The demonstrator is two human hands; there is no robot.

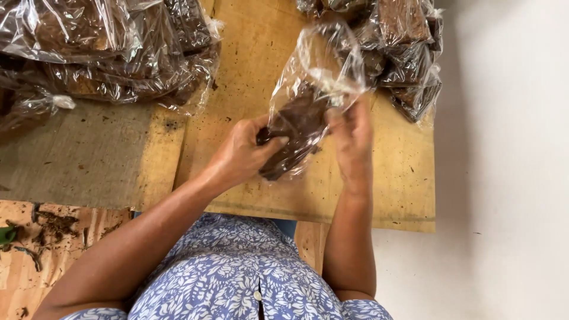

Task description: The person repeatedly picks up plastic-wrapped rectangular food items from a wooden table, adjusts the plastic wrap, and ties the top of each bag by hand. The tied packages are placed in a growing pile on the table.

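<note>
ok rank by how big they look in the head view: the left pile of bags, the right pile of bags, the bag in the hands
1. left pile of bags
2. right pile of bags, cut off by the frame edge, so unsure
3. bag in the hands, though nearer the camera

Bagged pile [101, 53] cut off top-left.

Heaps of filled clear bags [112, 53] [403, 47] flank a crumb-strewn plywood board [391, 178].
</note>
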